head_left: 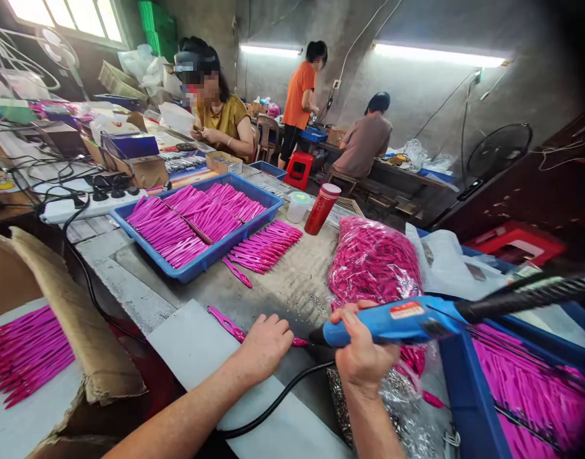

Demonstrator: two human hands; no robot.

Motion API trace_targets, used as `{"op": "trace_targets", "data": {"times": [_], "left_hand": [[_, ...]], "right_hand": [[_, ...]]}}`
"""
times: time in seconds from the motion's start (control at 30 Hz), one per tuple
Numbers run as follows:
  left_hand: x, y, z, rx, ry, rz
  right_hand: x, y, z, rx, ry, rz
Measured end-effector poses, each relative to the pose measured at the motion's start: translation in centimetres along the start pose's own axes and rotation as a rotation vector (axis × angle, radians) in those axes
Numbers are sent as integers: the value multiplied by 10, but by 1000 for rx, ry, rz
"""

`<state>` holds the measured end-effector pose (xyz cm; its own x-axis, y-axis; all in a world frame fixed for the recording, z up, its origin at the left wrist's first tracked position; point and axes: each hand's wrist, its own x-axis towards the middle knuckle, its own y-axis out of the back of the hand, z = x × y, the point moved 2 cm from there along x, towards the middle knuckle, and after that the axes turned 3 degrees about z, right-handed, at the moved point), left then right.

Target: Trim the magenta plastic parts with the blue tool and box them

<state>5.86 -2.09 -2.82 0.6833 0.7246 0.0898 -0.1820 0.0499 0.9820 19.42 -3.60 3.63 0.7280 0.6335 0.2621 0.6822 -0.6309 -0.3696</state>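
Observation:
My left hand (pixel 268 347) is closed around a long, slim pink plastic piece (pixel 228 323) on the table's front part. The fingers hide its middle. My right hand (pixel 363 354) grips a blue electric screwdriver (pixel 397 319), held almost level with its dark tip pointing left. That tip meets or nearly meets the right end of the pink piece; contact is hard to make out. Just beyond, tiny metal parts (pixel 311 305) lie scattered on the table. A row of pink pieces (pixel 266 245) and a single one (pixel 237 273) lie farther back.
A blue tray (pixel 187 274) of pink pieces stands back left. A clear bag (pixel 376 255) of pink parts, a red tumbler (pixel 322 209) and a lidded cup (pixel 298 207) are beyond my hands. Another blue bin (pixel 469 395) stands right, a cardboard box (pixel 76 319) left. Several people sit or stand behind.

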Motion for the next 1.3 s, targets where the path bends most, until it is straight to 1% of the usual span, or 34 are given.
{"op": "trace_targets", "data": {"times": [0.1, 0.23, 0.3, 0.37, 0.47, 0.6, 0.67, 0.77, 0.87, 0.97, 1.07, 1.17, 1.23, 1.3], "left_hand": [[-1, 11, -9, 32, 21, -1], [-12, 31, -39, 64, 89, -24], [-19, 39, -54, 90, 109, -54], [-26, 46, -65, 125, 122, -78], [-34, 55, -71, 148, 129, -118], [-41, 62, -71, 121, 133, -175], [-42, 62, -73, 88, 152, -188], [-36, 58, -83, 46, 214, -164], [-21, 53, -98, 94, 312, -106], [-6, 49, -113, 160, 359, -53], [3, 46, -123, 204, 337, -52], [7, 45, -128, 232, 288, -49], [9, 45, -127, 217, 256, -47], [11, 43, -120, 175, 218, -51]], "right_hand": [[4, 18, -4, 29, 5, 69], [8, 37, 0, 73, -43, 160], [8, 45, 3, 86, -68, 202], [8, 50, 7, 91, -85, 232], [8, 55, 12, 97, -110, 245], [11, 60, 17, 107, -97, 237], [12, 62, 18, 109, -91, 241], [13, 63, 18, 116, -123, 266], [14, 63, 17, 137, -171, 281], [14, 64, 17, 152, -163, 272], [16, 65, 18, 159, -147, 287], [17, 64, 20, 166, -176, 324], [18, 64, 20, 158, -186, 326], [18, 63, 20, 145, -186, 320]]}}
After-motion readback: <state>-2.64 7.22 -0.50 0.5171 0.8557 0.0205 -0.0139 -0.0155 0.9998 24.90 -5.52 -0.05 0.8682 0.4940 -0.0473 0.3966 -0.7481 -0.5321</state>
